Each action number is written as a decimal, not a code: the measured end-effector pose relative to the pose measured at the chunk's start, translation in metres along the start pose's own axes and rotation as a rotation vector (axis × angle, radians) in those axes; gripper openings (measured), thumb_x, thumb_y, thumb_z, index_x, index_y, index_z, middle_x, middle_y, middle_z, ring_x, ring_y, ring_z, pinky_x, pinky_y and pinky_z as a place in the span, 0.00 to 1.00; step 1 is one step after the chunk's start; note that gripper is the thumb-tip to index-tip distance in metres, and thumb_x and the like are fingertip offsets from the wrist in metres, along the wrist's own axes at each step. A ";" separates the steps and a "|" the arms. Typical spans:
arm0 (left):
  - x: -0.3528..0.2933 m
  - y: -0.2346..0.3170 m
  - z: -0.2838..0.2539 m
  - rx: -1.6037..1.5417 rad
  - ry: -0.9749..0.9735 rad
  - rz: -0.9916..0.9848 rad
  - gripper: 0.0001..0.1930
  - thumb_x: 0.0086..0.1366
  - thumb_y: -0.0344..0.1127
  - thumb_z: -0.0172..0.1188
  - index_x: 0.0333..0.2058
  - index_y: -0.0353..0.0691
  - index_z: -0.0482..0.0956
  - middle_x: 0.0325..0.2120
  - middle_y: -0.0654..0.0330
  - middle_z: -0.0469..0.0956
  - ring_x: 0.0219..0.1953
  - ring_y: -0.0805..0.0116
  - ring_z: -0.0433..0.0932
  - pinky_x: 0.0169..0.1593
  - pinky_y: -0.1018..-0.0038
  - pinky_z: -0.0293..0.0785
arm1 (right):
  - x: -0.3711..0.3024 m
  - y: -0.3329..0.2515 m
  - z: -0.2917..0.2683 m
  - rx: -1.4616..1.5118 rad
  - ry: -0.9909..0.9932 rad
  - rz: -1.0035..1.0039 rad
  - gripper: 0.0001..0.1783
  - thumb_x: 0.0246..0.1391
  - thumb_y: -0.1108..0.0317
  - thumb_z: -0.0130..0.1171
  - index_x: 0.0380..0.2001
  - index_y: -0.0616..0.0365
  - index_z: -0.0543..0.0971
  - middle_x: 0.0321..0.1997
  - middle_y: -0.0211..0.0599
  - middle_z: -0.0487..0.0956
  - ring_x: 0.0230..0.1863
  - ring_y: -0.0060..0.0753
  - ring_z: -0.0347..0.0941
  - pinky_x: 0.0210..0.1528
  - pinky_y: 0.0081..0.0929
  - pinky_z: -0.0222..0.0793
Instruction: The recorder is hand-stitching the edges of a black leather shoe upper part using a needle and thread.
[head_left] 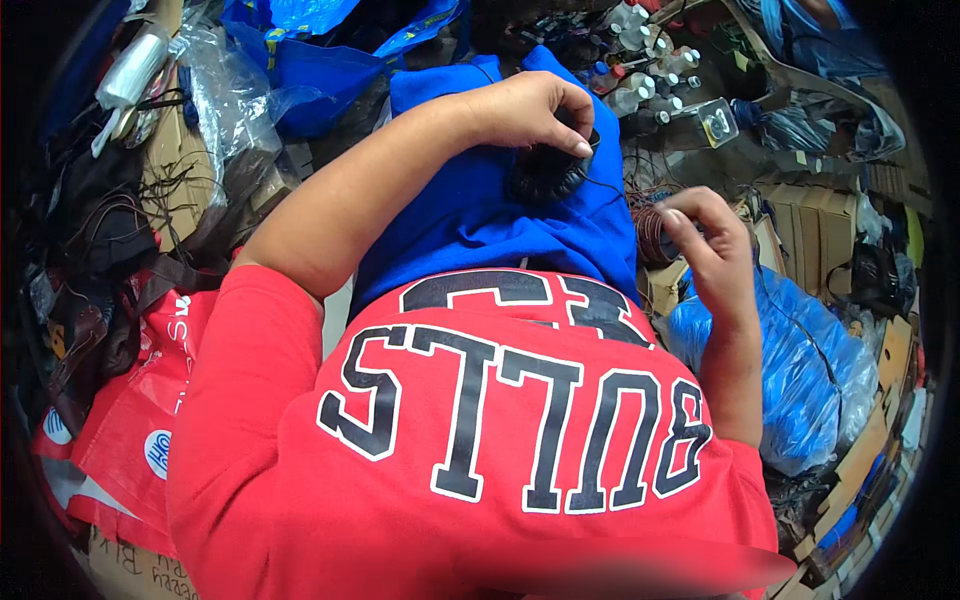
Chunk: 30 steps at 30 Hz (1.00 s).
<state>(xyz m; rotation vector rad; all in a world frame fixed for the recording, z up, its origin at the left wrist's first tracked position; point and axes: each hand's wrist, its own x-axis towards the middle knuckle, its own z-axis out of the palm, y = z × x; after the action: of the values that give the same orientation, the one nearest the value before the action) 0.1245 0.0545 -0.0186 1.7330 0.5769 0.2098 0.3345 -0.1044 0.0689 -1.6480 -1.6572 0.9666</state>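
Observation:
A black bundle that looks like coiled cord [545, 178] lies on my lap, over the blue trousers [470, 195]. My left hand [545, 112] curls over its top with fingers and thumb closed on it; the palm hides part of the bundle. From the bundle's right side a thin dark cord [605, 186] runs toward my right hand [708, 238]. That hand is raised at the right of my lap, thumb and forefinger brought together. Its fingertips are slightly blurred, and what they pinch does not show. Just left of them is a reddish-brown coil [652, 238].
Small bottles [645, 70] crowd the far right. A blue plastic bag [790, 370] and cardboard boxes [815, 225] stand close to my right arm. On the left are clear plastic wrap [230, 100], tangled cords and a red bag [130, 420]. A blue bag [320, 75] lies ahead.

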 end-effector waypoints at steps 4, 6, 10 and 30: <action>0.000 -0.002 -0.005 -0.100 -0.097 0.036 0.11 0.57 0.38 0.64 0.37 0.40 0.80 0.29 0.68 0.78 0.32 0.80 0.73 0.33 0.80 0.70 | 0.018 0.003 0.022 -0.082 -0.007 -0.080 0.07 0.51 0.74 0.58 0.34 0.61 0.80 0.27 0.33 0.75 0.29 0.22 0.70 0.33 0.22 0.65; 0.000 -0.003 -0.008 -0.125 -0.133 -0.003 0.13 0.58 0.37 0.63 0.41 0.41 0.81 0.31 0.68 0.79 0.33 0.80 0.73 0.35 0.80 0.70 | 0.025 0.001 0.027 -0.201 -0.049 -0.097 0.09 0.50 0.74 0.58 0.37 0.58 0.81 0.26 0.34 0.74 0.28 0.25 0.70 0.32 0.23 0.65; 0.000 -0.006 -0.010 -0.138 -0.158 0.035 0.13 0.59 0.36 0.62 0.42 0.41 0.81 0.33 0.67 0.80 0.34 0.79 0.73 0.36 0.80 0.70 | 0.032 0.000 0.029 -0.273 -0.088 -0.095 0.11 0.49 0.74 0.58 0.37 0.57 0.81 0.24 0.36 0.72 0.27 0.28 0.70 0.31 0.24 0.64; 0.011 -0.011 -0.007 -0.180 -0.241 0.010 0.14 0.57 0.29 0.61 0.43 0.35 0.80 0.36 0.63 0.81 0.37 0.78 0.76 0.45 0.79 0.70 | 0.031 -0.008 0.044 -0.569 -0.046 -0.097 0.09 0.45 0.70 0.58 0.32 0.56 0.81 0.26 0.40 0.77 0.30 0.42 0.74 0.37 0.36 0.66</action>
<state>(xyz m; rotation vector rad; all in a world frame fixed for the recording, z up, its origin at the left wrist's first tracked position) 0.1276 0.0676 -0.0288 1.5585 0.3614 0.0557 0.2923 -0.0771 0.0489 -1.8776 -2.1585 0.5082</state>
